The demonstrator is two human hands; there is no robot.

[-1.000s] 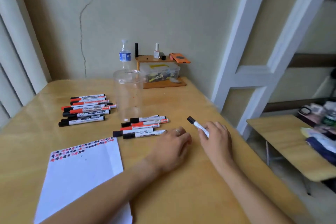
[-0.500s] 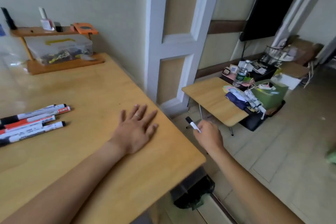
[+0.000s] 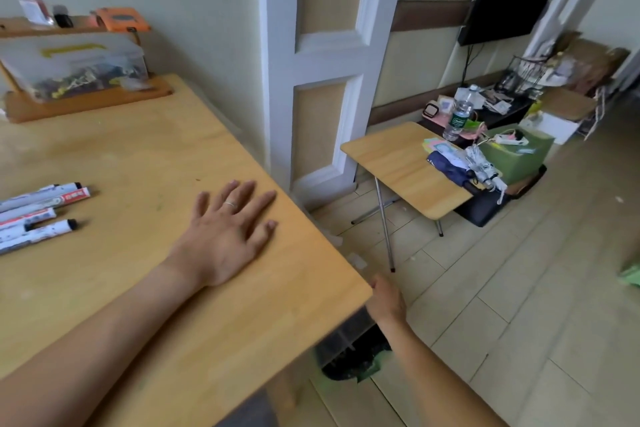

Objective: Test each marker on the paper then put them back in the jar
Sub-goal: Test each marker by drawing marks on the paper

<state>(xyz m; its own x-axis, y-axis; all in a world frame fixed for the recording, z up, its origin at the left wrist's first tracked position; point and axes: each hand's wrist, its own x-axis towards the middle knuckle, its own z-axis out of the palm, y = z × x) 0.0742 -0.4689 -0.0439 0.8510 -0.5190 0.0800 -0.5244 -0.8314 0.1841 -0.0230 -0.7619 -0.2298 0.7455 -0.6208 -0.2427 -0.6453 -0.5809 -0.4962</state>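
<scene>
Left hand [image 3: 228, 236] flat on the table [image 3: 145, 149] near its right edge, palm down, fingers straight and spread apart, holding nothing; a ring on one finger. Right hand [image 3: 386, 298] down off the table, just past its near right corner, above the floor; fingers mostly hidden behind the corner and the back of the hand, so impossible to tell whether curled or clamped on anything.

Markers [image 3: 38, 215] lying side by side at the left edge of the table, well apart from the left hand, cut off by the frame: about five visible, white barrels, some with red bands, others with black ends. Jar and paper out of view.

At the far edge of the table, one wooden rack [image 3: 83, 100] carrying one clear plastic box [image 3: 76, 66], with one orange item [image 3: 121, 19] and a few small bottles on its upper shelf.

Beyond the table, one small folding table [image 3: 391, 163] on the tiled floor, bearing folded umbrellas at its right end; one water bottle [image 3: 459, 118] behind it.
</scene>
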